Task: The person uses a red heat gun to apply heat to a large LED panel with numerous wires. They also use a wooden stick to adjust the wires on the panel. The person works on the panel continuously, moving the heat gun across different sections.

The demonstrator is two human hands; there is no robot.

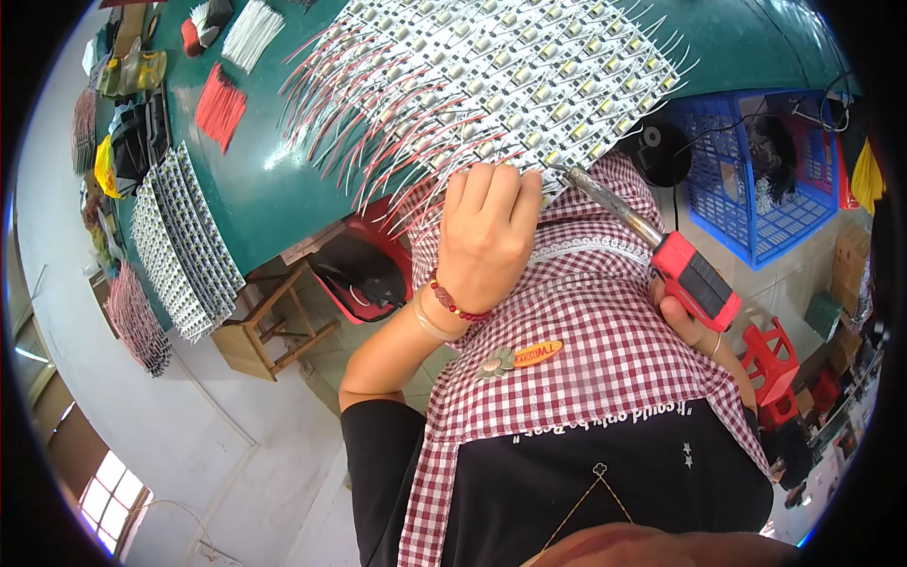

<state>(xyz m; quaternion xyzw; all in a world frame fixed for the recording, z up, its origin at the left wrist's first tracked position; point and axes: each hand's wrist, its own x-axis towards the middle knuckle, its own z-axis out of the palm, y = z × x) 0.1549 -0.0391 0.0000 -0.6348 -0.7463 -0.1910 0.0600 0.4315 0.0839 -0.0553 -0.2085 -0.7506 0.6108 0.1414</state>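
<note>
A large white panel of small circuit boards lies on the green table, with rows of components and many red and white wires sticking out of its edges. My left hand is closed at the panel's near edge, fingers pressed together; whatever the fingertips pinch is hidden. My right hand is wrapped round the red and black handle of a soldering iron, partly behind it. The iron's metal shaft slants up to the left, and its tip is at the panel's near edge, just right of my left fingertips.
On the green table lie bundles of red wires and white wires. Stacked circuit-board panels hang over its left edge. A blue crate stands at right, red stools below it. A wooden stool is at lower left.
</note>
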